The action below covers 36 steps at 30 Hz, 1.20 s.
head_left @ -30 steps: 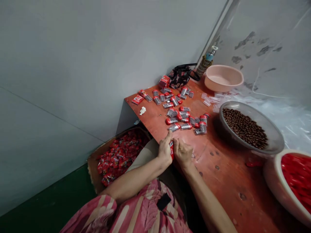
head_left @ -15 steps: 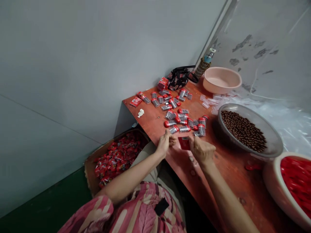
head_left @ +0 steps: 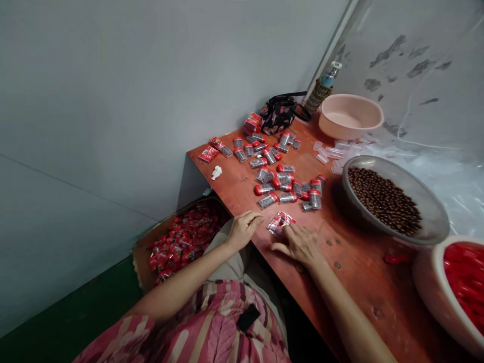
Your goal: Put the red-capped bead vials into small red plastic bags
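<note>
A small red printed plastic packet (head_left: 280, 222) lies flat on the table near its front edge. My right hand (head_left: 302, 244) is over the table with its thumb spread apart, and its fingertips touch the packet's right side. At the table edge, left of the packet, my left hand (head_left: 244, 229) rests with fingers stretched and slightly bent; nothing shows in it. Just beyond both hands lie several small clear bottles (head_left: 267, 200) with red caps and dark contents.
A grey bowl (head_left: 434, 217) of brown balls stands right, beside a tub (head_left: 423, 272) of red pieces. Farther back are a pink basin (head_left: 351, 123), a dark floral bag (head_left: 278, 113) and clear empty containers (head_left: 335, 152). Below left is a box (head_left: 138, 267) of red packets.
The red packet has gone from between my hands to the table, printed side up. My right hand has opened and lowered; my left fingers have loosened and moved slightly left.
</note>
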Motion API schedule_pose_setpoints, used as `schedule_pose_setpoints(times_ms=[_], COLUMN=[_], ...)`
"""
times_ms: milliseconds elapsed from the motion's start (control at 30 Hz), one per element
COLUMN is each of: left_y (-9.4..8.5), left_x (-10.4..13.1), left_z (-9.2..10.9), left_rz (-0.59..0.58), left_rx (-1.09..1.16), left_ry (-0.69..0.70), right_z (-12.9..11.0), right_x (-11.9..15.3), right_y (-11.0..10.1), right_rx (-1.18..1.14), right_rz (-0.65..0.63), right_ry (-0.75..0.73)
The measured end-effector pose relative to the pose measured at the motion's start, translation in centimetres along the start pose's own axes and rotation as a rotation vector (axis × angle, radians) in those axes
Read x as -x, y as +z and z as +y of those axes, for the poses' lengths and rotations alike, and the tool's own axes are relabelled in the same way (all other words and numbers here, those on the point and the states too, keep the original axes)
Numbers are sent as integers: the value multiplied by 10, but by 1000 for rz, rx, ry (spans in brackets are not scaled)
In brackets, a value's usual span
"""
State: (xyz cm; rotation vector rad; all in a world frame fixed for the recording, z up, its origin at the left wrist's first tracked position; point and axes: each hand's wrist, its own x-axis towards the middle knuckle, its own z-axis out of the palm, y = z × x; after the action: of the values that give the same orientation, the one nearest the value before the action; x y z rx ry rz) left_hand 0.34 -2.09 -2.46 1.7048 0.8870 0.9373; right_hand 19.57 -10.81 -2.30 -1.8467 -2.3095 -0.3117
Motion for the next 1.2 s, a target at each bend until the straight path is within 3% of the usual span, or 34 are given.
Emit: schedule_pose_setpoints(times_ms=[133,200,433,600,700,767,833,900,967,1033,1200], left_y=[2,5,22,24,5,-20,-51,-79,-99,-111,-116], left_x=[-2,-4,-14,-2,-4,-17,-38,-62,-81,-93,-95], left_z=[-2,-1,9,6,-1,-8,-19,-32,-46,-58,-63], left_rz=[-86,-128,-328,-303,-225,-67,172,331,348,297,387], left_rx=[-229,-352,-722,-776,-764,-816,-924,-1045,-1114,-1106,-993], left_ry=[232,298,416,423,461,426,281,99,-7,-6,82], right_z=[20,25,10,6,12,17,19,18,14,9,-4], right_x=[17,21,12,9,12,13,13,11,9,6,-2], right_y=[-4,-1,16,27,35,41,43,42,39,36,32], right_rx=[-22,-71,-81,-90,-121,-143,-148,-132,-106,-82,-63], right_rz=[131,156,-11,-46,-35,-9,12,23,24,12,-41], right_ry=[441,536,343,251,202,208,215,213,219,235,282])
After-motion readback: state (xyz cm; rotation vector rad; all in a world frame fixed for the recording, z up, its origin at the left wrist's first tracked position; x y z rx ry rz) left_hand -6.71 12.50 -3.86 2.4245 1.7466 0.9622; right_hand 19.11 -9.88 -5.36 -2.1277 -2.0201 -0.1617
